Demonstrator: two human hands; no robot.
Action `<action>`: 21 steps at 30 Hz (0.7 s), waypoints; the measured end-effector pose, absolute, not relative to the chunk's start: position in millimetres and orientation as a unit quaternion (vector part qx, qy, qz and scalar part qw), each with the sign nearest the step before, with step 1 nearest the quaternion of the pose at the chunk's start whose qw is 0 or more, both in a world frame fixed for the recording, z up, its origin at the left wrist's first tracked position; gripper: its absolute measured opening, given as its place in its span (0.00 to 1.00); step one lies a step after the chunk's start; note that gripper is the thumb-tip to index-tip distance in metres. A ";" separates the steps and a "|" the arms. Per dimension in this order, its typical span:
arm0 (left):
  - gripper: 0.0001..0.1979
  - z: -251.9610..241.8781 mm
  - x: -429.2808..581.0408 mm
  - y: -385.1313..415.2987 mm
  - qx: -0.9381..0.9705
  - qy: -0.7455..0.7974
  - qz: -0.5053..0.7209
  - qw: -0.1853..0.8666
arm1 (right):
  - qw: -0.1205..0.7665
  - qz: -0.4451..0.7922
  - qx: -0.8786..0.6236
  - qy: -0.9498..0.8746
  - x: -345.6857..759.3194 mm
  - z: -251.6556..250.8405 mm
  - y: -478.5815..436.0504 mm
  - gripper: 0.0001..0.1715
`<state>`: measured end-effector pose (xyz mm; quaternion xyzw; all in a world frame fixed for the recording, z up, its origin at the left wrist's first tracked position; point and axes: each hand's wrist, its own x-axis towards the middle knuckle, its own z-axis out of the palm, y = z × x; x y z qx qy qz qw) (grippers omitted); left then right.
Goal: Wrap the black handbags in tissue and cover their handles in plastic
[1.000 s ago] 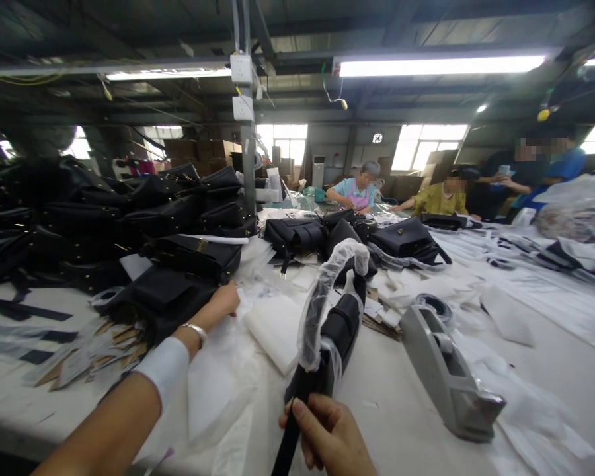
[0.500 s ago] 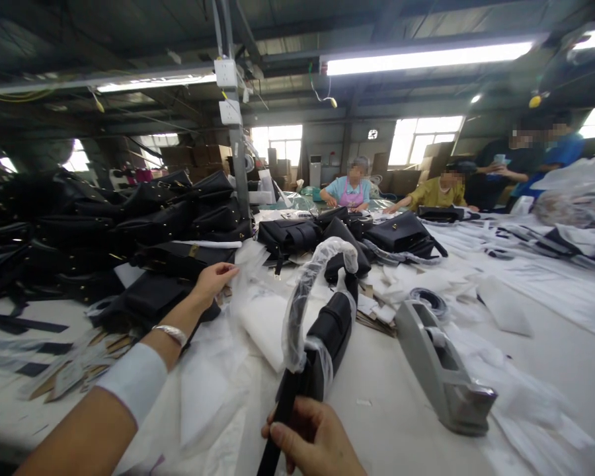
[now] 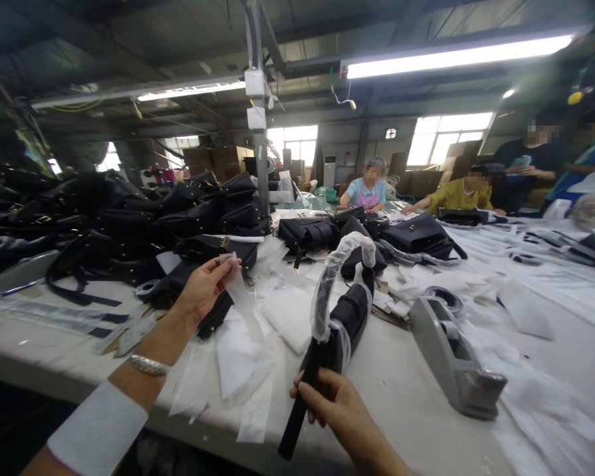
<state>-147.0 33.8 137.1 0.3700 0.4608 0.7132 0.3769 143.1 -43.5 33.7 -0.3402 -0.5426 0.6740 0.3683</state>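
Observation:
Pinched in my left hand (image 3: 205, 287) is the top of a thin translucent wrapping sheet (image 3: 242, 301), which hangs down over white paper. My right hand (image 3: 327, 400) grips a black strap (image 3: 297, 410) near its loose end. That strap belongs to a black handbag (image 3: 350, 317) standing on the table, seen edge-on. Clear plastic film covers the bag's arched handle (image 3: 326, 291). White sheets (image 3: 287, 317) lie between my hands, left of the bag.
A grey tape dispenser (image 3: 456, 357) stands right of the bag. Black bags (image 3: 178, 211) are piled at the left. More bags (image 3: 416, 235) lie farther back, near two seated co-workers (image 3: 369, 188). Plastic and paper cover the right side; the table's front edge (image 3: 79, 390) shows.
My left hand has drawn back toward me and now holds the translucent sheet clear of the pile. My right hand keeps hold of the strap. The view has shifted left.

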 end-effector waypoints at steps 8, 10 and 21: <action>0.14 132.1 -162.0 33.0 0.425 0.514 0.676 0.315 | 0.363 0.671 -0.346 -0.546 140.9 38.4 -48.1 0.29; 0.18 129.1 -167.8 36.5 0.465 0.548 0.634 0.287 | 0.362 0.666 -0.351 -0.550 140.4 37.0 -47.6 0.29; 0.15 45.8 -152.3 93.1 0.637 0.734 0.169 0.161 | 0.345 0.651 -0.371 -0.565 141.7 15.7 -39.6 0.33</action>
